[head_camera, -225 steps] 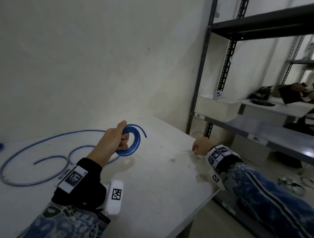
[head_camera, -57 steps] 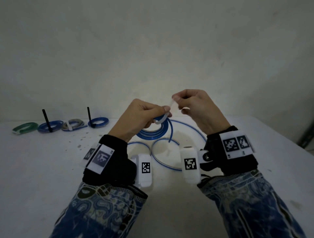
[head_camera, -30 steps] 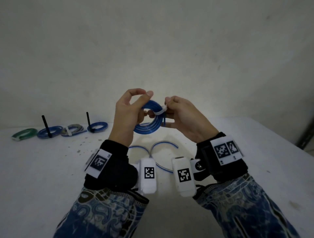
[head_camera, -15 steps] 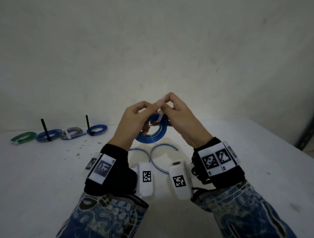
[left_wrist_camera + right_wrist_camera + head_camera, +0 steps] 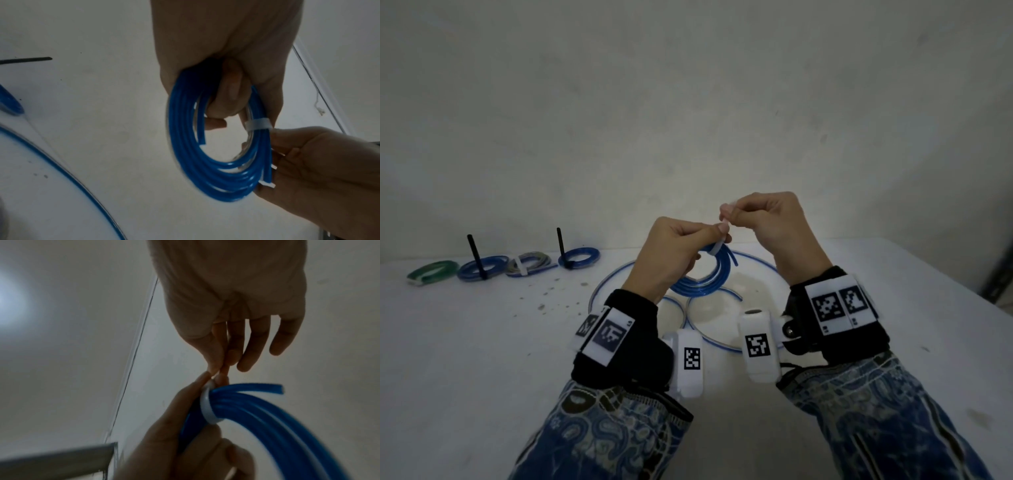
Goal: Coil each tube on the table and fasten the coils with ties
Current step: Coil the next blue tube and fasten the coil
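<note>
Holding the blue coil [image 5: 700,274] above the table [image 5: 482,342] in our left hand [image 5: 674,253], we pinch the white tie [image 5: 207,404] tail up and rightward with our right hand [image 5: 774,222], now lifted clear of the left it touched half a second ago.

Right hand [image 5: 774,222] now lifted up and away from left hand [image 5: 674,253], pulling white tie [image 5: 258,124] tail; blue coil [image 5: 207,146] sits lower, band closed around its strands.
</note>
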